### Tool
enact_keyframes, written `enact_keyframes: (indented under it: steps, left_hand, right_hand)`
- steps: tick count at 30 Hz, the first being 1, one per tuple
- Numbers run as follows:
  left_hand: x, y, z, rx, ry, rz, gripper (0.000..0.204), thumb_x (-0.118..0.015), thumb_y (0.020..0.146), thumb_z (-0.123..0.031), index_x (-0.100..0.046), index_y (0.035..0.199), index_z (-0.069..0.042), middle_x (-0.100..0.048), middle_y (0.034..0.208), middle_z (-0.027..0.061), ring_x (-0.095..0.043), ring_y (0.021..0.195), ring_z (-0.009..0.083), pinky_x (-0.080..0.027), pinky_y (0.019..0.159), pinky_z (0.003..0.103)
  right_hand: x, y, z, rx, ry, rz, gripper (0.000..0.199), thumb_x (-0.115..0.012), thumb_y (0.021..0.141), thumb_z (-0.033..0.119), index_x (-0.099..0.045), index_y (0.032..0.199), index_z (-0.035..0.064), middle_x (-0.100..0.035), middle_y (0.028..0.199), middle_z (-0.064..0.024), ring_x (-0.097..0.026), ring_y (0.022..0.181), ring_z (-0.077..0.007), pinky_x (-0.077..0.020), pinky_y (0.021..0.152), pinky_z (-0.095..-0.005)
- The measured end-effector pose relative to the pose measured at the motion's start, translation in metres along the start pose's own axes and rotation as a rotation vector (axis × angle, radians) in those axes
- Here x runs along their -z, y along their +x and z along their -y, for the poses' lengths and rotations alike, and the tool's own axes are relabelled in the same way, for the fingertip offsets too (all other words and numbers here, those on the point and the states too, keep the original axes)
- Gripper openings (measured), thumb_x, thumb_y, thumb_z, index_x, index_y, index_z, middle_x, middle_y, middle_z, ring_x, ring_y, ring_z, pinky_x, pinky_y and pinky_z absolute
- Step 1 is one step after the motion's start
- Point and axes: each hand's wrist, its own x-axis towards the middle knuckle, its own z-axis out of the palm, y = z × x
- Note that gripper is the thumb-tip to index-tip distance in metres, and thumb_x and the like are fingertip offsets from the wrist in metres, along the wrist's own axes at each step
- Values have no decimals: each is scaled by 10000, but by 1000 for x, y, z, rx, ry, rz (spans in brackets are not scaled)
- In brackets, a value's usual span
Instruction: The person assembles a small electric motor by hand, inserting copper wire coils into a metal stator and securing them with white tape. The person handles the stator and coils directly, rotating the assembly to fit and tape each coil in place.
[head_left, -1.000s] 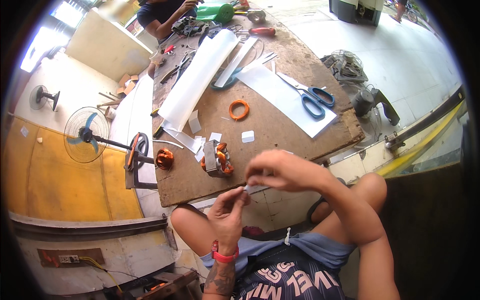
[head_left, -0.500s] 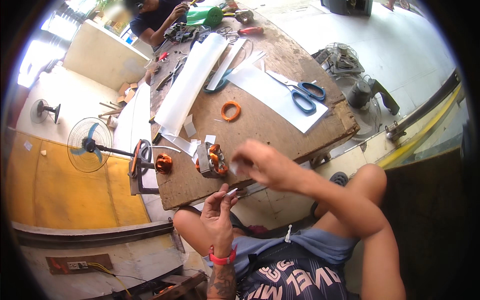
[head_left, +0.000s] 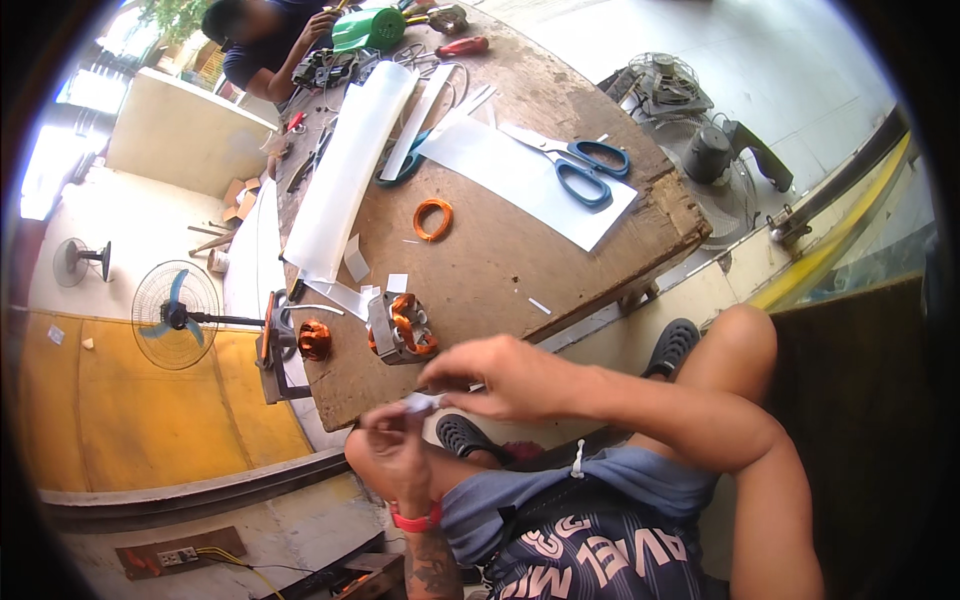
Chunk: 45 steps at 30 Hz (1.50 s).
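Just off the near table edge, my left hand (head_left: pixel 400 445) pinches a small folded piece of white paper (head_left: pixel 419 402). My right hand (head_left: pixel 515 378) meets it from the right, thumb and fingers curled at the paper's other end; motion blurs the fingertips. Beyond the hands, a motor stator (head_left: pixel 402 330) with orange copper windings sits on the table, with small white paper pieces (head_left: pixel 397 284) beside it. To its left rests a bundle of copper windings (head_left: pixel 314 340). Farther back lies a ring of orange copper wire (head_left: pixel 433 220).
Blue-handled scissors (head_left: pixel 582 172) rest on a white sheet (head_left: pixel 530 185). A white roll (head_left: pixel 352 170) lies along the left of the wooden table (head_left: pixel 480 265). A red screwdriver (head_left: pixel 462 47) lies farther off. Across the table another person (head_left: pixel 262 50) works. Fans (head_left: pixel 178 314) stand left and right.
My right hand has come down and left to meet the paper in my left hand. The left hand has shifted slightly left and down. A white strip now shows on the table's right part.
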Motion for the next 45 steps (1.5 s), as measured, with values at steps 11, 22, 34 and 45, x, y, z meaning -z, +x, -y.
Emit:
enact_keyframes:
  steps: [11, 22, 34, 45]
  left_hand:
    - [32, 116, 43, -180, 117, 117, 308, -642, 992, 98, -548, 1251, -39, -689, 1190, 100, -669, 1149, 169, -521, 1003, 295]
    - [22, 115, 49, -165, 69, 128, 261, -689, 961, 80, -606, 1199, 13, -698, 1162, 80, -674, 1088, 143, -537, 971, 282]
    - [11, 110, 47, -123, 135, 71, 281, -708, 937, 71, -669, 1216, 63, -716, 1133, 62, -686, 1024, 132, -556, 917, 275]
    - [3, 53, 8, 70, 140, 81, 530, -573, 936, 114, -436, 1439, 21, -668, 1288, 165, -637, 1218, 206, -499, 1045, 323]
  right_hand:
    - [32, 85, -62, 358, -732, -54, 374, -614, 972, 134, -657, 1342, 101, -741, 1109, -111, -709, 1073, -296, -579, 926, -410]
    - [27, 92, -66, 387, -688, 3, 227, -534, 985, 132, -656, 1158, 52, -749, 1005, -153, -744, 1007, -320, -603, 848, -437]
    - [27, 90, -66, 367, -700, -21, 231, -553, 987, 127, -656, 1180, 54, -741, 1010, -150, -742, 1012, -312, -606, 857, -435]
    - [10, 18, -24, 91, -830, -135, 180, -704, 857, 127, -738, 1018, 54, -664, 1047, -117, -631, 1047, -268, -494, 918, -388]
